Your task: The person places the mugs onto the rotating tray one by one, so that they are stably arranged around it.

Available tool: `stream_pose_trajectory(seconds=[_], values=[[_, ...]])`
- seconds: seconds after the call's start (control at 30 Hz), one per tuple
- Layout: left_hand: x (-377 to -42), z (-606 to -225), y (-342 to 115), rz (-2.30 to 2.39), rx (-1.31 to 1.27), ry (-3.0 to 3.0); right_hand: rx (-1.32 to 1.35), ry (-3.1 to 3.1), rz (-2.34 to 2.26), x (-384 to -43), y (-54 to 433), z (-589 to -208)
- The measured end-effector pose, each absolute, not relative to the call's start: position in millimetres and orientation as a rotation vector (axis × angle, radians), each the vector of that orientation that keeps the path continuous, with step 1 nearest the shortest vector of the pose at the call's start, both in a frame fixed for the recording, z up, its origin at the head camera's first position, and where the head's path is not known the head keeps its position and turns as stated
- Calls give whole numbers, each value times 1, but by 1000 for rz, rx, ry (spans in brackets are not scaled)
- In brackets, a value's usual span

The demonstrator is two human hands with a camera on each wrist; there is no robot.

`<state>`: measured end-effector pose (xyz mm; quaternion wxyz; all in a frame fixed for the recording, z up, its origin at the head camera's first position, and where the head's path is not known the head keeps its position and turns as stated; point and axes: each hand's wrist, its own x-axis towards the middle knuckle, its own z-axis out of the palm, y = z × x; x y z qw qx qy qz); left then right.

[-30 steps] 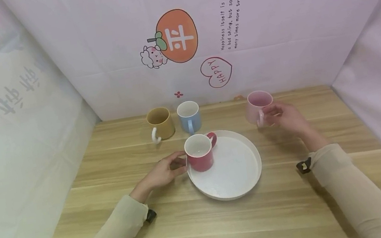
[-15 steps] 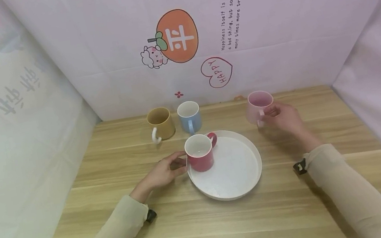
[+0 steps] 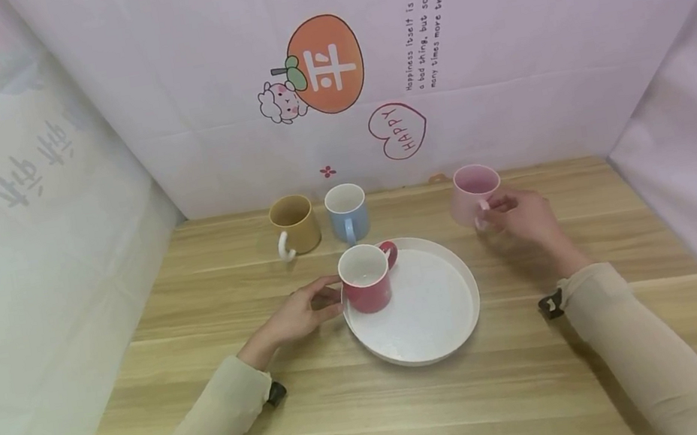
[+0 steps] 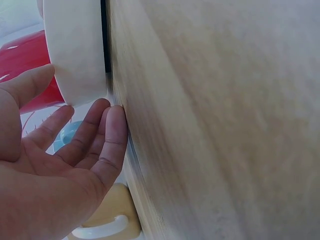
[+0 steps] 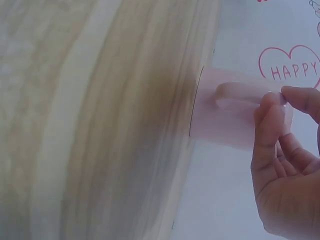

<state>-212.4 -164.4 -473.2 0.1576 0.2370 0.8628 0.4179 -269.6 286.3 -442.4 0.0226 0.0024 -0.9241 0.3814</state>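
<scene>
My right hand [image 3: 524, 220] pinches the handle of a pink mug [image 3: 470, 200] between thumb and forefinger. In the right wrist view the pink mug [image 5: 225, 110] stands on the table, its handle facing this hand [image 5: 287, 165]. My left hand [image 3: 298, 312] rests at the left edge of a round white tray [image 3: 436, 318]. The left wrist view has that hand [image 4: 65, 155] with fingers loosely spread and fingertips right at the tray's side wall [image 4: 77, 50]. A red mug [image 3: 367, 292] with white inside stands upright in the tray's left part, handle to the back right.
Behind the tray stand a mustard-yellow mug [image 3: 303, 234] with a white handle and a light blue mug [image 3: 355, 222], both upright. A printed white cloth [image 3: 503, 71] hangs along the back edge of the wooden table [image 3: 381, 425], with cloth at both sides too.
My right hand has shifted slightly at the pink mug, and the mug's handle has turned a little to the right. The left hand, tray and other mugs stay put.
</scene>
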Motion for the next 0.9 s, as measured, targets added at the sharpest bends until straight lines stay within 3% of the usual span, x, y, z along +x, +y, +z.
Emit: stream_pose_trajectory(seconds=[0.3,0.9], values=[[-212,-471,-164,1195,655,2465,46,-2829,1353,-272,292,-440],[-212,-472,-164,1201,642,2462,37,-2851,1156,-269,293,-442]])
